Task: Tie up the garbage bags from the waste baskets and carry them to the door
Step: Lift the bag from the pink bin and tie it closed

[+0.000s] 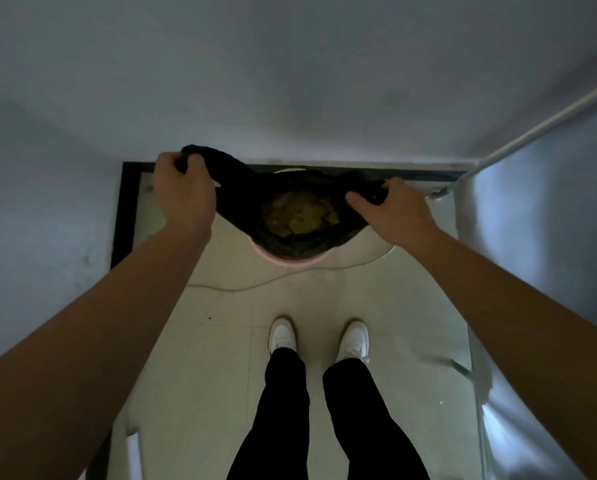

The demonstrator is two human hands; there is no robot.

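Down in the head view, a person stands and looks at their own two arms and feet. Both arms reach up toward the middle of the frame. The left hand (pixel 182 188) is left of the middle, and its fingers are curled tight around one bunched-up corner of a black garbage bag (pixel 245 199). That corner sticks up a little above the knuckles. The right hand (pixel 392 211) is right of the middle. It pinches the other side of the bag's top edge between thumb and fingers (the fingertips are partly hidden in the dark plastic).

Between the two hands the bag is pulled wide, and its mouth is open. Inside it there is some trash (pixel 299 214), yellowish and pinkish bits, too dim to name. The bag sits in a pink waste basket (pixel 283 261), and only the near rim of the basket shows under the bag. The basket stands on a pale tile floor (pixel 221 358) close to a grey wall (pixel 290 81) that fills the top of the frame.

A thin wire (pixel 241 289) lies on the floor just below the basket. A metal pole (pixel 539 129) slants across the upper right. At the bottom middle are two white shoes (pixel 283 336) and black trousers (pixel 283 410).
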